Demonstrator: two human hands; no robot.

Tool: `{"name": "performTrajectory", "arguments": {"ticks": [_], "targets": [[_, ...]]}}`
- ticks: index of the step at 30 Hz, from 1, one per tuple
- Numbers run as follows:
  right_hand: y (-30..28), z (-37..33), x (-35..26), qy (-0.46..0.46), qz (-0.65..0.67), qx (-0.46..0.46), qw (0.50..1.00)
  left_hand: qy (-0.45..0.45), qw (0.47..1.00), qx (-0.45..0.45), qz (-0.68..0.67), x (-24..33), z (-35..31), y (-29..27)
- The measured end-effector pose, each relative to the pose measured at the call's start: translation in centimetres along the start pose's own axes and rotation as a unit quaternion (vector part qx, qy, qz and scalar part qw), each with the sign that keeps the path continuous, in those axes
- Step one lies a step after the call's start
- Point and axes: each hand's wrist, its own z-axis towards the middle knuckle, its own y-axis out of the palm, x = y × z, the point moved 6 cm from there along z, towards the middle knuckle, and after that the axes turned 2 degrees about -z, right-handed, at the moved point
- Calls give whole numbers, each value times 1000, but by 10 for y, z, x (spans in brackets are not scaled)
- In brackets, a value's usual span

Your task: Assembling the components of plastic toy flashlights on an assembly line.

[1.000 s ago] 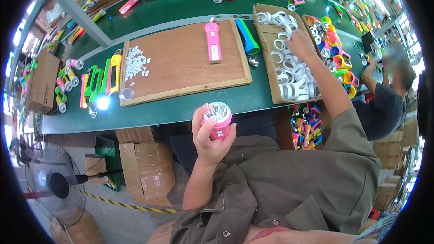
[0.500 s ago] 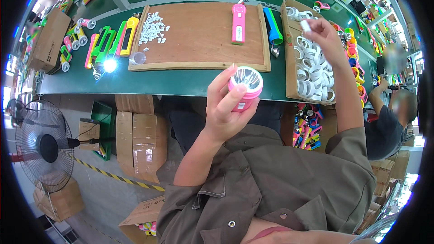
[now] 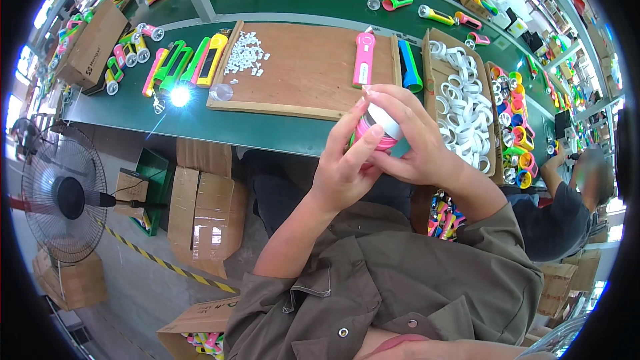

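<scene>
In front of my body, my left hand (image 3: 343, 163) is wrapped round a pink flashlight (image 3: 364, 135), its head tilted up. A white ring (image 3: 385, 121) sits at the flashlight's head, and my right hand (image 3: 419, 139) closes round it from the right, fingers over the top. My fingers hide most of the flashlight's body, and whether the ring is fully seated I cannot tell. Just beyond my hands, another pink flashlight (image 3: 364, 60) lies on the wooden board (image 3: 300, 70), near a blue and green flashlight (image 3: 410, 67).
Small white pieces (image 3: 247, 53) are heaped on the board's left, near a clear round lens (image 3: 223, 92). A carton of white rings (image 3: 463, 107) stands at right, beside a box of coloured flashlight parts (image 3: 520, 133). Left, a lit flashlight (image 3: 179, 96) glares beside several others. A co-worker (image 3: 557, 220) sits at far right.
My right hand has come from the ring carton to my left hand, bringing a white ring onto the pink flashlight's head. The view has shifted slightly.
</scene>
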Motion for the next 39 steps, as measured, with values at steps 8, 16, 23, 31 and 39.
{"name": "performTrajectory", "arguments": {"ticks": [8,16,23,31,39], "targets": [[-7,10,-16,-36,-53,4,998,9,997,72,12,5,5,2],[-6,8,-6,2,-50,33,998,-224,972,-67,31,2,8,4],[-4,8,9,71,-21,0,997,-280,952,-59,107,-4,-11,8],[-1,2,22,74,51,47,995,-325,935,-119,-80,-4,5,4],[-5,6,24,55,186,64,979,-529,583,-146,-599,6,-9,15]]}}
